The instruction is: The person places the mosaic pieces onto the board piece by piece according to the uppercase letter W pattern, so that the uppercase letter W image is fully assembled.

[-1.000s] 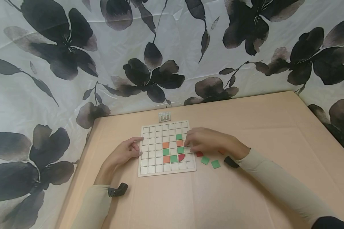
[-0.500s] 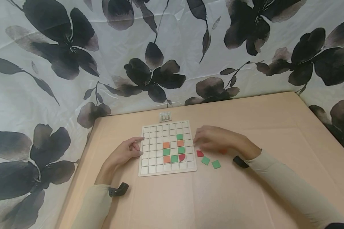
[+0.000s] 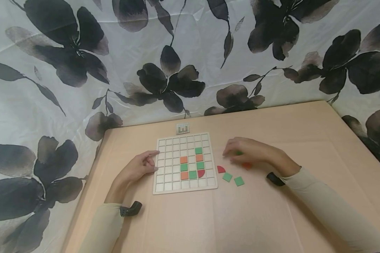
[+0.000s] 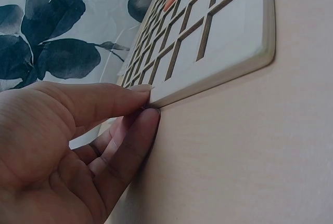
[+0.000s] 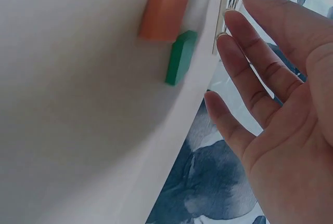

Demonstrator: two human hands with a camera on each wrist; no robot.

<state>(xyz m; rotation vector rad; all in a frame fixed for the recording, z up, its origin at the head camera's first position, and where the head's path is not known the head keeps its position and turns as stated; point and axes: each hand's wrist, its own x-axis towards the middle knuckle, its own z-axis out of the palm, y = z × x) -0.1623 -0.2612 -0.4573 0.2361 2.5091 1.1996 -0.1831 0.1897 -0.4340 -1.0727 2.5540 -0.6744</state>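
Observation:
A white grid board (image 3: pixel 168 189) lies on the table, with several green and orange squares and one red rounded piece in its cells. My left hand (image 3: pixel 136 168) holds the board's left edge, thumb on the rim and fingers against the side in the left wrist view. Off the board's right side, my right hand (image 3: pixel 251 151) hovers with relaxed, slightly bent fingers and nothing visible in them. Beneath it lie a green piece (image 5: pixel 181 58) and an orange piece (image 5: pixel 165 8), apart from the fingers in the right wrist view.
A red rounded piece (image 3: pixel 221 169) and two loose green squares (image 3: pixel 227 176) lie right of the board. Behind it is a small patterned card (image 3: pixel 182 128). Flower-printed cloth (image 3: pixel 114 63) hangs along the table's far edge.
My right hand has drawn away from the board to the right, uncovering the board's right columns and a green piece near the fingers. My left hand stays at the board's edge.

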